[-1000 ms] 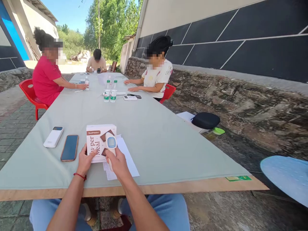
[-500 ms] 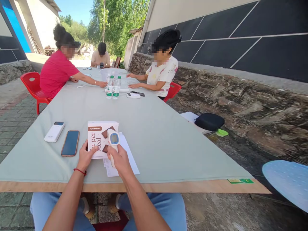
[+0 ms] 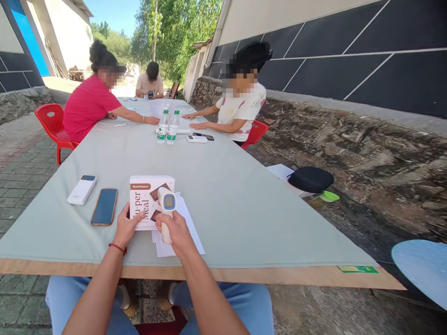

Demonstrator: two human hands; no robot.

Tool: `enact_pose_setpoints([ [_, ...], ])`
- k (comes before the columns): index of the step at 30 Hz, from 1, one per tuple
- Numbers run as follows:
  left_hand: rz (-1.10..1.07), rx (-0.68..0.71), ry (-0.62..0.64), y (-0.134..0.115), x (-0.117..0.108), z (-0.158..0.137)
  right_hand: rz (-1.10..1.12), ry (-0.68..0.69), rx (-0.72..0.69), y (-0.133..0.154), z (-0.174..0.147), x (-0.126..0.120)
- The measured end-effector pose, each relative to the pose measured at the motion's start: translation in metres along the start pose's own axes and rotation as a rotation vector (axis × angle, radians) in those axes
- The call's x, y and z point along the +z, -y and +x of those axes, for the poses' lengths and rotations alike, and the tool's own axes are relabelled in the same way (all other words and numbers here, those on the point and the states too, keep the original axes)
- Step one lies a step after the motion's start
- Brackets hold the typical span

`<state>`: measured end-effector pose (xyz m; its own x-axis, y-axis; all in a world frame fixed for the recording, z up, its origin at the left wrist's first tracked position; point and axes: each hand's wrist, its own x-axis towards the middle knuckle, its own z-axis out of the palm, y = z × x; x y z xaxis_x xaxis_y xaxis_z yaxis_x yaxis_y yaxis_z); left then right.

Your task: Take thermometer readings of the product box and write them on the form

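Observation:
My left hand [image 3: 126, 225] grips the lower left edge of a white meal box [image 3: 143, 202] with brown print, its thumb across the front. In my right hand [image 3: 177, 229] is a white infrared thermometer [image 3: 165, 204], held upright by its handle with the small blue-rimmed screen facing me. The thermometer stands in front of the box's right side; whether they touch I cannot tell. White paper sheets [image 3: 190, 232] with printed rows lie partly under the box and my right hand. Left of the box are a phone [image 3: 104, 207] and a white power bank [image 3: 82, 190].
Two water bottles [image 3: 172, 128] stand farther along the cloth-covered table [image 3: 244, 209], near another white device [image 3: 197, 139] and a dark phone [image 3: 203, 136]. Three people sit around the far part. A black seat [image 3: 310, 179] is beyond the right edge, a light-blue surface [image 3: 421, 267] at lower right.
The view has swung slightly left, so the scene sits a little farther right. Both hands keep their hold on the box and the thermometer.

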<state>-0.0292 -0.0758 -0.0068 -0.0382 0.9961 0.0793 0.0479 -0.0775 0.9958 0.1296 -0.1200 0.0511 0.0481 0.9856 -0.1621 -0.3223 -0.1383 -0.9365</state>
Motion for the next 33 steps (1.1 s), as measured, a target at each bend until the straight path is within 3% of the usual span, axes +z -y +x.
enact_pose_setpoints([
  [14, -0.004, 0.02, 0.005, -0.001, 0.0, -0.001, -0.069, 0.016, -0.021, 0.005, -0.009, 0.001],
  [29, 0.014, 0.005, -0.015, -0.005, -0.002, 0.001, -0.127, -0.077, -0.301, 0.077, -0.052, -0.002],
  [33, -0.016, -0.003, -0.035, -0.008, -0.004, -0.002, -0.244, -0.17, -0.323, 0.077, -0.041, -0.018],
])
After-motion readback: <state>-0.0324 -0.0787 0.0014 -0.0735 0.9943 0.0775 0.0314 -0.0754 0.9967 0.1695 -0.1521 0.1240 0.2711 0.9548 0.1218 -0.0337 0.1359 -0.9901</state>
